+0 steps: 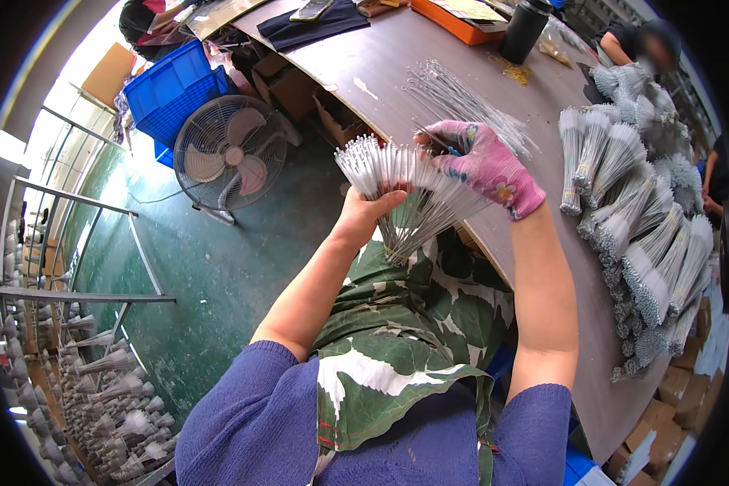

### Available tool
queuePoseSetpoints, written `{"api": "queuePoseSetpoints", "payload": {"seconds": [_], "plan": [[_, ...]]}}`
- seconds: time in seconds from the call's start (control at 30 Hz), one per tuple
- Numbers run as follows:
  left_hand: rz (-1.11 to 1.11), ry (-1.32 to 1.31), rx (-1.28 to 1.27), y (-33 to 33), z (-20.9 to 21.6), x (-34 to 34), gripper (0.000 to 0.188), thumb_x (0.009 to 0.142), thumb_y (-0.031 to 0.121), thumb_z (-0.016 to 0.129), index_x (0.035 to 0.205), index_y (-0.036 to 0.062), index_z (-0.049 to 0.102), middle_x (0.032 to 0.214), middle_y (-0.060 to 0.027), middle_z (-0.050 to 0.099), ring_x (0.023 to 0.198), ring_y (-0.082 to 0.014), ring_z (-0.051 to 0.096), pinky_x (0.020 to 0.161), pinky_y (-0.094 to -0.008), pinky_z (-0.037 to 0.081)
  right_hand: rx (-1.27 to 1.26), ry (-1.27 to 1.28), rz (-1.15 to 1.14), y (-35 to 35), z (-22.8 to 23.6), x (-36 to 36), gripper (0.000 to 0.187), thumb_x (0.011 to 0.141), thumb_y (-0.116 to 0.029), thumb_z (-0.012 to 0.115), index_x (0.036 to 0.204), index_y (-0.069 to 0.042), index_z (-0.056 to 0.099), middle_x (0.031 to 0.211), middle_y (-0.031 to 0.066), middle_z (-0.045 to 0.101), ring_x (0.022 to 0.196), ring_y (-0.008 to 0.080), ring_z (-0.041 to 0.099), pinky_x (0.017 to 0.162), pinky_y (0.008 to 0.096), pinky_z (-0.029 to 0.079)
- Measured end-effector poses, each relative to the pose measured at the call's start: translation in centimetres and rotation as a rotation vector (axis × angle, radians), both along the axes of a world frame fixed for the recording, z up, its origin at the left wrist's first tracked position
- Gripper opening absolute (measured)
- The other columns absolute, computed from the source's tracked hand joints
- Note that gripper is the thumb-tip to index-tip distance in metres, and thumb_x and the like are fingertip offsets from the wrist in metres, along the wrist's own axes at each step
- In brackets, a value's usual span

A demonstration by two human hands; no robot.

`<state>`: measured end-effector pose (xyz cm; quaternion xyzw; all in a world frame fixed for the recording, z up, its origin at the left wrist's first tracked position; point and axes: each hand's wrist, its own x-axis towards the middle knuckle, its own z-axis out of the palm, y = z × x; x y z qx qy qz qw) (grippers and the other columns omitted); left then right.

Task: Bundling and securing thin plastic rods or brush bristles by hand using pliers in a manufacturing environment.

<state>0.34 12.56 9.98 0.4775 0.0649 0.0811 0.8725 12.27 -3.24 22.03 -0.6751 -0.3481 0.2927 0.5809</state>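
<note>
My left hand (pixel 364 212), bare, is wrapped round a fanned bundle of thin wire brushes (pixel 401 174) with white bristles. Their bristled ends point up and away, and the bare wire ends gather together low over my lap. At the bundle's right edge is my right hand (pixel 486 166), in a pink flowered glove. Its fingers are closed around something thin and dark, too small to make out. Beyond that hand, loose wire brushes (pixel 466 101) lie spread on the grey table (pixel 381 81).
Tied brush bundles (pixel 640 219) are piled along the table's right side. A black bottle (pixel 526 31) and an orange tray (pixel 458 23) stand at the back. On the left are a floor fan (pixel 233 156), blue crates (pixel 174 89) and a metal rack (pixel 89 293). Other people are at the far edges.
</note>
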Motion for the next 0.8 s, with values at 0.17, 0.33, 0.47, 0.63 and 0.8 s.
{"api": "queuePoseSetpoints", "payload": {"seconds": [0.17,0.33,0.47,0.63,0.8], "plan": [[0.011,0.032,0.051,0.1,-0.5,0.0,0.026,0.076,0.005,0.073,0.099,0.0019,0.064,0.093,-0.0025,0.065,0.086,-0.0104,0.059,0.082,-0.0265,0.046,-0.002,-0.046,-0.020,0.3,0.2,-0.3,0.031,0.078,0.007,0.060,0.109,0.004,0.059,0.097,0.0032,0.063,0.090,0.0089,0.058,0.084,0.0232,0.047],[0.069,0.042,0.021,-0.1,-0.7,0.2,0.024,0.075,0.004,0.074,0.096,0.0035,0.064,0.090,-0.0007,0.064,0.083,-0.0095,0.059,0.078,-0.0248,0.046,-0.033,-0.019,-0.026,-0.6,-0.1,0.3,0.032,0.079,0.005,0.060,0.111,0.003,0.058,0.099,0.0016,0.061,0.085,0.0068,0.054,0.081,0.0211,0.045],[0.067,0.056,-0.017,-0.1,-0.5,0.3,0.019,0.074,0.003,0.074,0.089,0.0050,0.063,0.085,0.0012,0.062,0.081,-0.0088,0.059,0.075,-0.0235,0.046,-0.030,-0.031,0.001,-0.9,-0.5,0.5,0.034,0.079,0.002,0.060,0.113,0.002,0.057,0.102,0.0002,0.060,0.085,0.0064,0.052,0.083,0.0202,0.043],[0.056,0.049,-0.035,-0.3,-0.1,0.4,0.017,0.075,0.002,0.074,0.087,0.0055,0.062,0.084,0.0012,0.062,0.081,-0.0089,0.059,0.075,-0.0233,0.047,-0.053,0.016,-0.064,-0.6,-0.1,0.7,0.035,0.080,-0.004,0.064,0.114,0.001,0.057,0.102,-0.0001,0.060,0.088,0.0076,0.054,0.084,0.0220,0.044],[-0.050,-0.015,0.056,-0.9,0.6,0.3,0.032,0.074,0.002,0.073,0.104,0.0022,0.061,0.094,-0.0016,0.063,0.086,-0.0117,0.059,0.082,-0.0273,0.046,-0.185,-0.132,-0.084,1.1,0.9,-0.7,0.035,0.077,-0.010,0.070,0.109,0.000,0.059,0.098,0.0010,0.062,0.091,0.0080,0.055,0.082,0.0246,0.046]]}}
